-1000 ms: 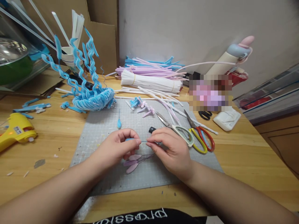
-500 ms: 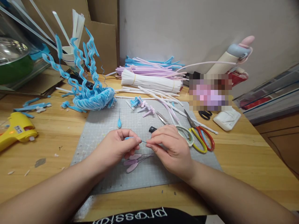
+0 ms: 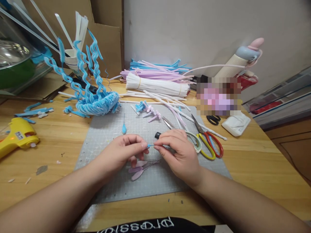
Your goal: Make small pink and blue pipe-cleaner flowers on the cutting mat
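Observation:
Over the grey cutting mat (image 3: 107, 152), my left hand (image 3: 123, 152) and my right hand (image 3: 177, 152) meet fingertip to fingertip. Both pinch a short blue pipe-cleaner piece (image 3: 151, 145), of which only a small bit shows between the fingers. Under the hands lie pink petal shapes on thin wires (image 3: 139, 170). A small blue petal on a wire (image 3: 124, 128) lies on the mat above my left hand. A black object (image 3: 157, 134) peeks out behind my right hand.
Scissors with green handles (image 3: 191, 137) and with red and yellow handles (image 3: 210, 142) lie right of my right hand. A blue curly pipe-cleaner model (image 3: 92, 94), bundled pipe cleaners (image 3: 157, 85) and a yellow glue gun (image 3: 17, 137) sit around the mat.
The two hands have closed in on each other, so the stretch of thin wire between the fingertips has shrunk to a short blue bit. Both hands rose slightly.

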Demonstrator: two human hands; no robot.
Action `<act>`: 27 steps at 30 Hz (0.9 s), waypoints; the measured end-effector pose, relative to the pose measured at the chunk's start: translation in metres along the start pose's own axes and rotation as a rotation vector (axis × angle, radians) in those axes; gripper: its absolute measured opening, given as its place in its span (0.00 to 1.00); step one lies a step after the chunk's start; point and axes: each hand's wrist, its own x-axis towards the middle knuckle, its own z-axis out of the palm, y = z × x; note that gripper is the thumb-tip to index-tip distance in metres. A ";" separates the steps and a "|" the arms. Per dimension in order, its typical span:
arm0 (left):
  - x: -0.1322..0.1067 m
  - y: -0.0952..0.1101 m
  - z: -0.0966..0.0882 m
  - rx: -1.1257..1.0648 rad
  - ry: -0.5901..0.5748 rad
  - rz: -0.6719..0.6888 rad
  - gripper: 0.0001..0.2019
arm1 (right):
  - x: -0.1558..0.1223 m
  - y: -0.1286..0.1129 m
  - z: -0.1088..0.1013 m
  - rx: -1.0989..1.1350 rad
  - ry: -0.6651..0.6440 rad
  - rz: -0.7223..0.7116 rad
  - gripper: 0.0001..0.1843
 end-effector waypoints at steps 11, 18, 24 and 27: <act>-0.001 0.004 0.005 0.240 0.093 0.076 0.10 | -0.001 0.000 0.001 -0.002 -0.038 0.016 0.03; 0.000 0.008 0.000 0.187 0.126 0.082 0.10 | 0.001 0.006 -0.004 0.011 0.031 0.033 0.04; -0.001 0.008 0.001 0.153 0.086 0.027 0.11 | 0.003 0.008 -0.005 0.028 0.072 0.016 0.04; -0.001 0.009 -0.003 0.233 0.085 0.023 0.13 | 0.004 0.010 -0.005 0.031 0.025 0.011 0.05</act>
